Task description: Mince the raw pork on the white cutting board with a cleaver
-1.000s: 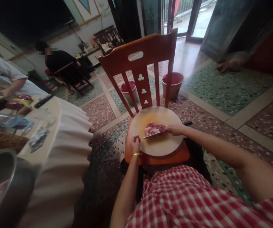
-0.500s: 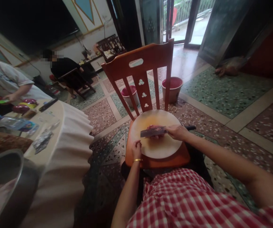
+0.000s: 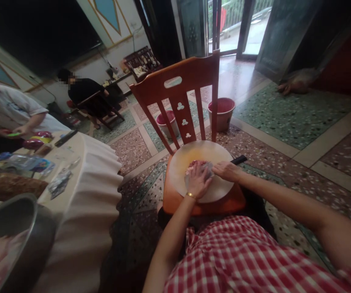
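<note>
A round wooden chopping board (image 3: 207,187) lies on the seat of a red-brown wooden chair (image 3: 178,87) in front of me. A small heap of pink chopped meat (image 3: 193,165) sits on the board. My right hand (image 3: 228,171) grips a cleaver; its black handle end (image 3: 238,160) sticks out to the right and most of the blade is hidden. My left hand (image 3: 198,181), with a gold bangle at the wrist, lies flat, fingers spread, over the blade and the meat.
Two pink buckets (image 3: 222,113) stand on the terrazzo floor behind the chair. A table with a white cloth (image 3: 86,183) is at my left, holding bottles, bowls and a metal pot (image 3: 9,240). Two people sit beyond it. A doorway is at the back.
My left hand left the board's near edge and now presses on the cleaver blade over the meat. The cleaver, raised half a second ago, is down on the meat.
</note>
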Action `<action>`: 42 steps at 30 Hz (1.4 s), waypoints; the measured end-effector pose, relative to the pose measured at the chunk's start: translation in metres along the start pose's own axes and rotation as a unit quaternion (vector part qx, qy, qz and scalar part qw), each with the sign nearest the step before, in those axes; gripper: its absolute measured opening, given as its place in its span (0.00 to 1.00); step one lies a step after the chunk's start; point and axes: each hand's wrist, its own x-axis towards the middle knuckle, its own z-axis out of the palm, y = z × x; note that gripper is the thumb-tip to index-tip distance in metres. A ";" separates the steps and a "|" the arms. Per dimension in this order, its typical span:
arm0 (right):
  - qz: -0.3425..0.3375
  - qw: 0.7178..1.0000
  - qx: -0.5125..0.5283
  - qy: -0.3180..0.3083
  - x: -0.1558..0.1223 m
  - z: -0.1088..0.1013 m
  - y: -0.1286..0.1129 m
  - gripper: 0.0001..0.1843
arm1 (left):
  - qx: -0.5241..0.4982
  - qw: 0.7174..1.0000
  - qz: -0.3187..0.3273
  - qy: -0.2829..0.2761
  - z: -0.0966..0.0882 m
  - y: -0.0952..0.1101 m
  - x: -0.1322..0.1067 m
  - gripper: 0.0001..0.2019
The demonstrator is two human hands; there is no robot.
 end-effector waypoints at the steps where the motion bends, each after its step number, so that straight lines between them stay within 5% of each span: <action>1: -0.003 1.000 -0.005 0.001 -0.001 0.000 0.001 0.06 | 0.012 1.000 0.003 -0.024 0.004 0.005 0.006 0.27; 5: 0.018 1.000 -0.017 0.005 -0.027 -0.004 0.017 0.08 | 0.028 0.996 -0.039 -0.074 0.016 -0.004 0.021 0.28; 11: 0.143 0.988 0.066 0.006 -0.111 0.002 0.029 0.09 | -0.009 0.991 -0.110 -0.079 0.020 -0.035 0.024 0.26; 16: 0.402 0.889 0.216 0.041 -0.118 0.010 -0.005 0.14 | -0.051 0.988 -0.133 -0.057 0.024 -0.037 0.020 0.24; 19: 0.451 0.834 0.317 0.032 -0.095 0.010 -0.019 0.15 | -0.148 0.974 -0.162 0.053 0.019 -0.044 0.014 0.22; 23: 0.451 0.853 0.262 -0.018 -0.069 0.014 -0.017 0.16 | -0.352 0.893 -0.218 0.179 0.014 -0.062 -0.005 0.22; 28: 0.399 0.908 0.087 -0.092 -0.052 0.032 -0.006 0.17 | -0.613 0.646 -0.402 0.211 0.015 -0.071 -0.028 0.21; 30: 0.392 0.912 0.078 -0.096 -0.049 0.040 -0.006 0.17 | -0.665 0.586 -0.412 0.213 0.014 -0.068 -0.033 0.20; 33: 0.388 0.913 0.093 -0.086 -0.049 0.049 -0.011 0.16 | -0.693 0.561 -0.396 0.221 0.009 -0.062 -0.038 0.19; 37: 0.398 0.905 0.147 -0.045 -0.055 0.053 -0.014 0.15 | -0.683 0.572 -0.401 0.214 0.005 -0.059 -0.039 0.20; 42: 0.418 0.848 0.324 0.045 -0.068 0.018 -0.007 0.26 | -0.680 0.582 -0.398 0.201 0.010 -0.057 -0.035 0.18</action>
